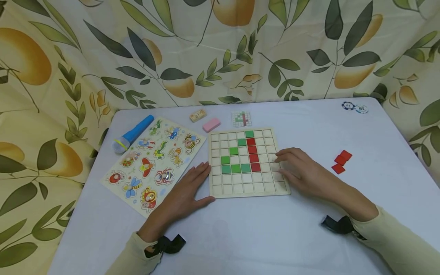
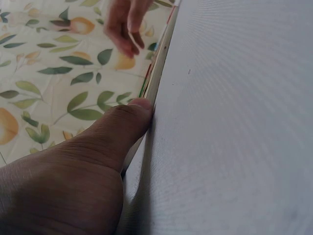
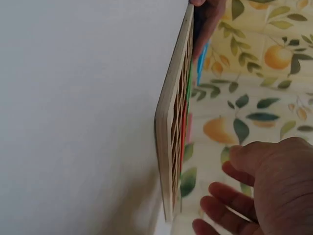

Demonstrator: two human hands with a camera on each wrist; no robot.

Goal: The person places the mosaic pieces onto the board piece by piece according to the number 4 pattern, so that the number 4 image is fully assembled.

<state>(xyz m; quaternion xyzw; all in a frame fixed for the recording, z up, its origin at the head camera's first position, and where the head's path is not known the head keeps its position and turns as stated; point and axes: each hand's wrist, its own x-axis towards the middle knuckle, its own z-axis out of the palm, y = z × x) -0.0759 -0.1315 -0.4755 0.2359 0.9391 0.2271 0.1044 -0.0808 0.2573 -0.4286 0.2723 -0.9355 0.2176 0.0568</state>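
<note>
A wooden grid board [image 1: 237,188] lies flat on the table, with several green tiles [image 1: 233,151] and several red tiles [image 1: 252,149] set in its squares. My left hand [image 1: 185,193] rests at the board's left edge, fingers extended, its thumb by the near corner; the left wrist view shows that thumb [image 2: 132,117] against the board's side. Over the right edge, my right hand [image 1: 306,173] hovers with loosely bent fingers. Nothing shows between those fingers [image 3: 227,215] in the right wrist view, and a gap separates them from the board.
Three loose red tiles [image 1: 339,163] lie right of the right hand. Behind the board are a small patterned card [image 1: 241,118], a pink eraser-like block [image 1: 211,125] and a beige block [image 1: 197,115]. An insect puzzle board [image 1: 137,177] and a blue toy microphone [image 1: 137,130] lie left.
</note>
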